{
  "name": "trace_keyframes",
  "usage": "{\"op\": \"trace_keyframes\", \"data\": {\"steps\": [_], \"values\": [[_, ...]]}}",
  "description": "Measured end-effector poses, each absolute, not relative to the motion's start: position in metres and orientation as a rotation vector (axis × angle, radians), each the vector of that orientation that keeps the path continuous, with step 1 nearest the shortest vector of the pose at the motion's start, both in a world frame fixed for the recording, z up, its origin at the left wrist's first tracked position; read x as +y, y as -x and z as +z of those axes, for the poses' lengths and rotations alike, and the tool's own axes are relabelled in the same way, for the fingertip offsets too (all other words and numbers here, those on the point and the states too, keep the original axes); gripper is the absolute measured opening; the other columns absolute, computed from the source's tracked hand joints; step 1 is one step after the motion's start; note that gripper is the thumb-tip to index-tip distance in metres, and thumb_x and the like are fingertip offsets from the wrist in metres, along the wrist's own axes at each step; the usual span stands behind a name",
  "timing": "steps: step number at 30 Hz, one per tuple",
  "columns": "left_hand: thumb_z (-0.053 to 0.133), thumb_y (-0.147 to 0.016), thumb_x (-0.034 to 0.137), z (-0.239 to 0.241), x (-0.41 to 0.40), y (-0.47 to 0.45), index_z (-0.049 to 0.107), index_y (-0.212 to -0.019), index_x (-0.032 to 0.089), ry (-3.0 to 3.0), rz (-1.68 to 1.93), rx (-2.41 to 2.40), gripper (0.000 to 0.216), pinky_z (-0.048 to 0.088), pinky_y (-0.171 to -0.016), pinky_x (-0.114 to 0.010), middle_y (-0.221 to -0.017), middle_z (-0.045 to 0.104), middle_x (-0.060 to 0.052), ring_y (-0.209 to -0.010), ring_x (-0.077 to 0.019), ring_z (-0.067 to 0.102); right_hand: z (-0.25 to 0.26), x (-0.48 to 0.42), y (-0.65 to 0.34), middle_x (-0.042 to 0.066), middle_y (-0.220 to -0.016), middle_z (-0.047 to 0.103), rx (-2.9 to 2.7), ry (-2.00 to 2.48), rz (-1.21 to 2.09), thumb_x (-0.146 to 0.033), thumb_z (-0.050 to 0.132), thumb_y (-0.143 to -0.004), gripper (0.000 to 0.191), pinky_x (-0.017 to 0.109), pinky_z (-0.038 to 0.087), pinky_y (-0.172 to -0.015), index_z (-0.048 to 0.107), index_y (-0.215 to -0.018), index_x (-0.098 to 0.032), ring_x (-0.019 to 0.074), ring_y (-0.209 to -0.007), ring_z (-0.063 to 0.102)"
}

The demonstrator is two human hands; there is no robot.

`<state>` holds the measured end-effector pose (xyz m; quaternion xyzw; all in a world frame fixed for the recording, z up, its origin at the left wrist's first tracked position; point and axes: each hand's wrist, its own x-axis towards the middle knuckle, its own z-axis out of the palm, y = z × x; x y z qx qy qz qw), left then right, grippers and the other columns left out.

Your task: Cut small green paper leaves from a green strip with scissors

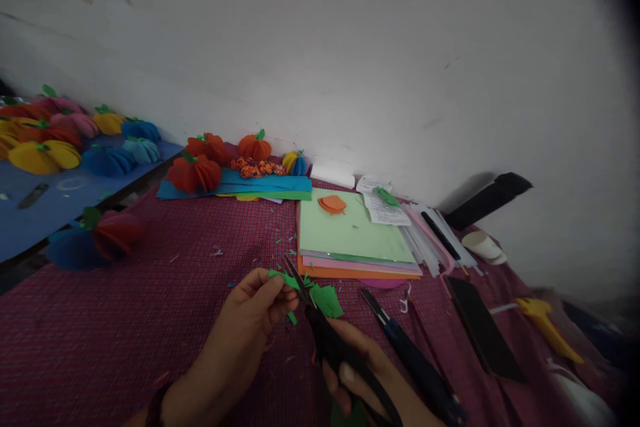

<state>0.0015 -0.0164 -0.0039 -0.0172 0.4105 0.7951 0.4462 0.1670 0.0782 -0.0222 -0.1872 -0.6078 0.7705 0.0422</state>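
Note:
A small strip of green paper (283, 277) is pinched between the thumb and fingers of my left hand (253, 310). My right hand (367, 363) grips black-handled scissors (327, 333), whose blades meet the green strip close to my left fingertips. Just beyond the blades, a larger green paper piece (326, 300) lies on the maroon checked cloth (215, 253). Green and orange paper scraps are scattered around both hands. Right of the scissors rests a dark blue box cutter (410, 350) with its blade end pointing away from me.
A stack of coloured paper sheets (357, 233) lies ahead, with orange cut-outs (333, 204) on top. Paper pumpkins (195, 173) stand at the back left, more on a blue table (30, 220). A dark phone (483, 327) and yellow glue gun (547, 327) lie right.

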Motion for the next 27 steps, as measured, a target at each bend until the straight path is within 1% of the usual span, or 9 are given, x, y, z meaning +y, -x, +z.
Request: {"op": "trace_keyframes", "data": {"steps": [4, 9, 12, 19, 24, 27], "values": [[0.078, -0.063, 0.020, -0.004, -0.017, -0.001, 0.058, -0.067, 0.017, 0.033, 1.949, 1.026, 0.020, 0.052, -0.063, -0.022, -0.063, 0.065, 0.001, -0.061, -0.0111, 0.062, -0.016, 0.077, -0.166, -0.002, -0.064, 0.051, -1.882, 0.644, 2.338, -0.060, 0.066, -0.066, 0.071, 0.023, 0.027, -0.042, 0.054, -0.124, -0.019, 0.0067, -0.044, 0.036], [0.077, -0.064, 0.019, -0.005, -0.017, -0.001, 0.058, -0.066, 0.017, 0.035, 1.938, 1.038, 0.019, 0.052, -0.062, -0.021, -0.062, 0.065, 0.001, -0.058, -0.0101, 0.062, -0.014, 0.075, -0.168, -0.002, -0.063, 0.050, -1.887, 0.639, 2.325, -0.058, 0.064, -0.070, 0.065, 0.023, 0.026, -0.042, 0.055, -0.121, -0.019, 0.0060, -0.043, 0.035], [0.077, -0.064, 0.019, -0.005, -0.016, -0.001, 0.058, -0.066, 0.017, 0.040, 1.932, 1.037, 0.019, 0.052, -0.061, -0.020, -0.062, 0.065, 0.001, -0.059, -0.0103, 0.062, -0.014, 0.075, -0.170, -0.003, -0.063, 0.049, -1.863, 0.654, 2.348, -0.057, 0.066, -0.070, 0.066, 0.022, 0.026, -0.042, 0.052, -0.123, -0.020, 0.0060, -0.044, 0.036], [0.078, -0.062, 0.017, -0.002, -0.015, 0.000, 0.058, -0.063, 0.016, 0.037, 1.957, 1.077, 0.019, 0.052, -0.057, -0.019, -0.059, 0.062, 0.003, -0.055, -0.0090, 0.059, -0.012, 0.077, -0.172, -0.002, -0.064, 0.049, -1.903, 0.679, 2.340, -0.060, 0.065, -0.070, 0.065, 0.022, 0.027, -0.043, 0.054, -0.119, -0.018, 0.0069, -0.047, 0.040], [0.076, -0.063, 0.016, -0.002, -0.014, 0.002, 0.058, -0.061, 0.016, 0.010, 1.946, 1.096, 0.018, 0.051, -0.055, -0.018, -0.058, 0.060, 0.004, -0.054, -0.0082, 0.058, -0.008, 0.077, -0.173, -0.001, -0.064, 0.050, -1.926, 0.722, 2.313, -0.055, 0.065, -0.071, 0.064, 0.024, 0.028, -0.044, 0.053, -0.123, -0.019, 0.0081, -0.047, 0.040], [0.075, -0.064, 0.017, -0.003, -0.015, 0.003, 0.057, -0.060, 0.016, 0.014, 1.921, 1.113, 0.019, 0.049, -0.054, -0.017, -0.057, 0.059, 0.004, -0.053, -0.0081, 0.058, -0.007, 0.079, -0.173, -0.001, -0.064, 0.051, -1.961, 0.711, 2.312, -0.053, 0.065, -0.071, 0.061, 0.024, 0.029, -0.044, 0.055, -0.120, -0.019, 0.0079, -0.047, 0.041]]}}
